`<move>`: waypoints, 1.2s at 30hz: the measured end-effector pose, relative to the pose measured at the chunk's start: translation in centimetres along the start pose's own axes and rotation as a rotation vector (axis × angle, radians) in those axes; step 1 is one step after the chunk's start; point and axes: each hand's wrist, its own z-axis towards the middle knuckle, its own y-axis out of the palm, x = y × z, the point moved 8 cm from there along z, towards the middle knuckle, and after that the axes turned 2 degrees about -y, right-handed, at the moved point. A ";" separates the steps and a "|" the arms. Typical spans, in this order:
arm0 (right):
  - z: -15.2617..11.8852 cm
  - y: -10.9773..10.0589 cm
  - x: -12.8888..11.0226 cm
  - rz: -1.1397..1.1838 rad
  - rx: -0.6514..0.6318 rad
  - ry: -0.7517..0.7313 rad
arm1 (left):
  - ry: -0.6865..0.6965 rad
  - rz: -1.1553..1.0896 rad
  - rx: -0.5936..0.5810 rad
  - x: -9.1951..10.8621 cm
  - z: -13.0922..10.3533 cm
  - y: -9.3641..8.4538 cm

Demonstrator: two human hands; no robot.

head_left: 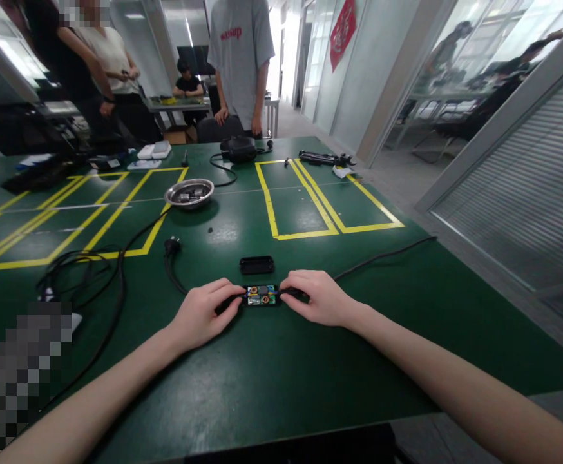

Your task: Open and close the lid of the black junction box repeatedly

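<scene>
A small black case with a circuit board (pixel 261 296) inside lies uncovered on the green table. Copper coils and other parts show on the board. My left hand (pixel 209 310) pinches the black cable at the case's left end; that cable runs back to a black plug (pixel 172 245). At the right end, my right hand (pixel 316 296) pinches the other black cable (pixel 382 259), which trails off to the right. Just behind the case rests its black cover (pixel 257 265), hollow side partly visible. My fingertips hide both cable entries.
On the green table (pixel 243 393), a metal bowl (pixel 189 194) holds metal parts. Coiled black cables (pixel 76 274) lie at left. Farther back are yellow tape outlines, a black pouch-like object (pixel 238 149) and a folded tripod (pixel 327 158). Several people stand or sit beyond the table.
</scene>
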 end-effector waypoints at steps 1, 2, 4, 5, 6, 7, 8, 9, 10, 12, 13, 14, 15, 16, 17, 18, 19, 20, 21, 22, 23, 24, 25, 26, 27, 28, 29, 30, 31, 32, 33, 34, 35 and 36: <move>0.0 0.0 0.0 -0.006 -0.004 0.002 | 0.009 -0.001 -0.004 0.0 0.0 0.1; 0.0 0.1 0.1 -0.018 -0.009 0.007 | 0.016 0.000 -0.006 0.0 -0.1 0.1; 0.0 0.3 0.2 -0.054 -0.019 0.015 | 0.034 0.011 0.001 0.0 -0.1 0.0; 0.1 0.4 0.3 -0.069 -0.021 0.016 | 0.046 0.025 0.005 0.0 -0.2 0.0; 0.1 0.5 0.3 -0.080 -0.024 0.014 | 0.059 0.046 0.011 0.0 -0.2 -0.1; 0.2 0.6 0.2 -0.088 -0.025 0.009 | 0.072 0.071 0.017 0.0 -0.3 -0.1; 0.2 0.7 0.2 -0.092 -0.022 0.005 | 0.086 0.099 0.019 0.1 -0.3 -0.2; 0.2 0.7 0.2 -0.095 -0.018 0.001 | 0.100 0.127 0.019 0.2 -0.3 -0.2; 0.3 0.7 0.1 -0.097 -0.014 -0.002 | 0.113 0.154 0.014 0.3 -0.2 -0.1; 0.3 0.6 0.1 -0.099 -0.004 0.002 | 0.143 0.197 0.001 0.5 -0.1 0.0; 0.4 0.6 0.1 -0.098 0.001 0.005 | 0.156 0.212 -0.005 0.6 -0.1 0.1; 0.4 0.6 0.1 -0.096 0.005 0.008 | 0.168 0.224 -0.007 0.7 -0.1 0.2; 0.4 0.6 0.1 -0.094 0.007 0.010 | 0.177 0.234 -0.010 0.8 -0.1 0.2; 0.4 0.6 0.1 -0.091 0.010 0.011 | 0.184 0.244 -0.011 0.9 -0.2 0.2; 0.3 0.6 0.1 -0.088 0.011 0.013 | 0.189 0.253 -0.012 0.9 -0.2 0.3; 0.3 0.6 0.1 -0.084 0.013 0.016 | 0.191 0.261 -0.015 0.8 -0.3 0.3; 0.3 0.6 0.2 -0.080 0.016 0.023 | 0.193 0.269 -0.018 0.8 -0.3 0.3; 0.3 0.6 0.2 -0.075 0.019 0.030 | 0.196 0.277 -0.016 0.8 -0.4 0.3; 0.3 0.6 0.3 -0.070 0.021 0.039 | 0.200 0.286 -0.014 0.7 -0.4 0.3; 0.3 0.6 0.4 -0.063 0.020 0.049 | 0.205 0.297 -0.014 0.7 -0.4 0.3; 0.3 0.7 0.5 -0.056 0.014 0.059 | 0.211 0.310 -0.015 0.8 -0.4 0.4; 0.3 0.7 0.6 -0.045 0.004 0.071 | 0.216 0.325 -0.015 0.8 -0.4 0.4; 0.4 0.8 0.8 -0.031 -0.010 0.087 | 0.219 0.340 -0.016 0.9 -0.3 0.4; 0.4 0.9 0.9 -0.013 -0.025 0.105 | 0.222 0.353 -0.018 1.0 -0.3 0.5; 0.4 1.0 1.1 0.008 -0.038 0.126 | 0.226 0.363 -0.017 1.1 -0.3 0.5; 0.4 1.1 1.2 0.027 -0.045 0.146 | 0.229 0.365 -0.008 1.1 -0.3 0.5; 0.4 1.1 1.3 0.042 -0.043 0.163 | 0.228 0.356 0.008 1.2 -0.3 0.4; 0.4 1.1 1.4 0.051 -0.034 0.175 | 0.224 0.337 0.028 1.2 -0.3 0.2; 0.4 1.1 1.5 0.055 -0.021 0.183 | 0.221 0.309 0.051 1.2 -0.4 0.0; 0.4 1.1 1.5 0.058 -0.007 0.189 | 0.217 0.277 0.069 1.1 -0.3 -0.1; 0.4 1.1 1.6 0.061 0.003 0.195 | 0.214 0.243 0.078 1.1 -0.3 -0.2; 0.4 1.1 1.7 0.067 0.007 0.202 | 0.211 0.210 0.076 1.0 -0.3 -0.2; 0.4 1.1 1.8 0.074 0.006 0.210 | 0.208 0.183 0.064 1.0 -0.2 -0.2; 0.4 1.2 1.9 0.080 0.000 0.220 | 0.203 0.161 0.045 0.9 -0.1 -0.1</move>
